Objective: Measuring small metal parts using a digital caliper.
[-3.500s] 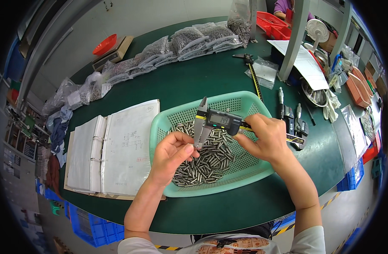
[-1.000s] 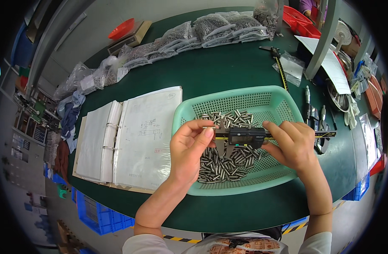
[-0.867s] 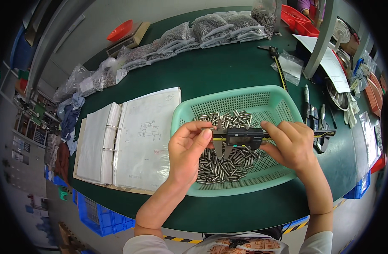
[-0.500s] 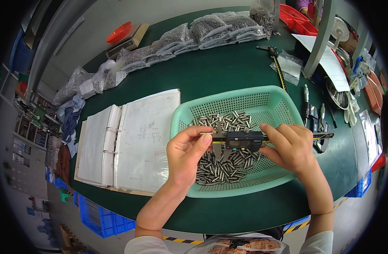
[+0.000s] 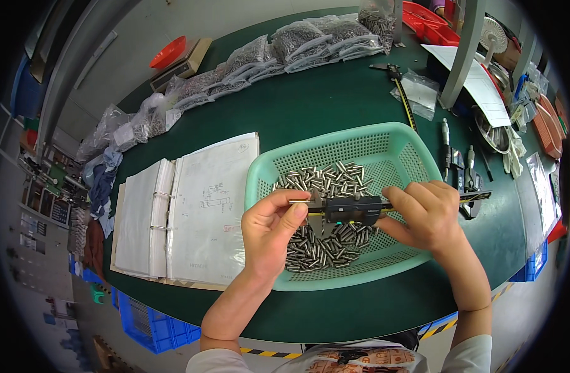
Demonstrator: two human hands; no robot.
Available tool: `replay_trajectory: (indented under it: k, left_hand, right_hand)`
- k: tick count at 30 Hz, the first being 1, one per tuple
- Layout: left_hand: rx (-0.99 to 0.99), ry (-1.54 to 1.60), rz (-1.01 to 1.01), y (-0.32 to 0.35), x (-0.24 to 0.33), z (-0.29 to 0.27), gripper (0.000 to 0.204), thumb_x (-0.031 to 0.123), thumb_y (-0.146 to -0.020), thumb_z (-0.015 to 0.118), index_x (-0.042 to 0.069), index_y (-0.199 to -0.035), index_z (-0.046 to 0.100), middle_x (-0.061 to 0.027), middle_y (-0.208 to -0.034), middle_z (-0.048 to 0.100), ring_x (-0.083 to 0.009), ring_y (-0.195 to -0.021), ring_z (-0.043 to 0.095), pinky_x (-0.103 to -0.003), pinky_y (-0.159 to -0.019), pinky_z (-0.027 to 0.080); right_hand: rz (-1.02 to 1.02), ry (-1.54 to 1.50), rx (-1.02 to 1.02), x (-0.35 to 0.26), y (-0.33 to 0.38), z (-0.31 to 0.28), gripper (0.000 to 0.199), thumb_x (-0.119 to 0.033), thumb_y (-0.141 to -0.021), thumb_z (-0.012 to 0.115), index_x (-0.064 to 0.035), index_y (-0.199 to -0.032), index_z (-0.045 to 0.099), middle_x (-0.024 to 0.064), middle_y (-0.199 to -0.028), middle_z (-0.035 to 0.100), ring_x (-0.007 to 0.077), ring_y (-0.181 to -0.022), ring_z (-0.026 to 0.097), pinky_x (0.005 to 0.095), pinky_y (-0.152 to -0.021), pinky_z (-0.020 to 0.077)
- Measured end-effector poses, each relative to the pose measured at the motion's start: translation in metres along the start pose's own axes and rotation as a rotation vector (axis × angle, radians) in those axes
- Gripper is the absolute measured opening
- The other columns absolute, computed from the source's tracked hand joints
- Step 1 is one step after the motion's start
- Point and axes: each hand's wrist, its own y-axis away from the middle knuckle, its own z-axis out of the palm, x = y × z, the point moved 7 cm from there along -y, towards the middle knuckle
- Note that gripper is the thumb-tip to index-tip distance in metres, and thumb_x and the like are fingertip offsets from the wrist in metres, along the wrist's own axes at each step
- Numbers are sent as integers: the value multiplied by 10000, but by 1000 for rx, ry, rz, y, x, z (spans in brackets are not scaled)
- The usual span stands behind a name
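Head view: left hand [image 5: 269,227] pinches a small metal pin at the black digital caliper [image 5: 353,208], right hand [image 5: 424,214] gripping its body; measuring under way, a heap of steel pins [image 5: 325,217] in the green mesh basket [image 5: 421,171] looks left.

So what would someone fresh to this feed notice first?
Probably the teal basket of small metal pins at the centre of the green table, with both hands holding a caliper level over it. Next, the open binder to its left and the row of bagged parts along the far edge.

Both hands raised mid-frame: left hand [image 5: 271,231] pinching with fingertips, right hand [image 5: 424,214] apparently curled closed.
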Motion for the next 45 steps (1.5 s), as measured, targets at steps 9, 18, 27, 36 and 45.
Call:
replay_trajectory:
  k: [9, 18, 27, 36, 45]
  left_hand:
    - [-10, 4, -10, -2, -3, 6, 174, 86, -806, 596, -19, -944, 594, -42, -829, 589, -74, -695, 525, -199, -626, 437]
    - [-47, -42, -58, -1, -2, 5, 192, 92, -800, 599, -11, -961, 593, -31, -820, 585, -56, -685, 511, -197, -624, 431]
    - [-71, 30, -18, -4, -3, 6, 179, 85, -827, 572, -2, -983, 585, -17, -815, 581, -47, -685, 502, -195, -623, 418]
    - [-216, -1202, 399, -1, -2, 29, 275, 8, -648, 588, 7, -923, 586, -154, -951, 474, -310, -922, 461, -386, -759, 403]
    - [-617, -1455, 301, 20, -37, 47, 119, 28, -580, 615, 37, -695, 590, -107, -798, 542, -246, -781, 538, -343, -615, 461]
  right_hand:
    - [10, 5, -14, 6, 4, 0, 325, -309, -545, 691, -88, -738, 550, -17, -524, 373, 122, -408, 429, 260, -379, 310]
    - [-6, 1, -45, 2, 1, 1, 344, -315, -594, 683, -54, -799, 591, 13, -538, 418, 174, -421, 437, 298, -394, 327]
    - [-12, 8, -69, -1, 1, 9, 403, -291, -586, 690, -27, -873, 590, 27, -562, 441, 185, -440, 434, 302, -413, 327]
    - [178, -66, 60, 20, 4, 2, 397, -108, -560, 707, 16, -914, 581, 46, -577, 465, 140, -434, 434, 249, -399, 327]
    - [200, -120, 27, 19, 2, 5, 366, -86, -545, 713, 16, -872, 585, 49, -574, 483, 136, -432, 449, 242, -400, 343]
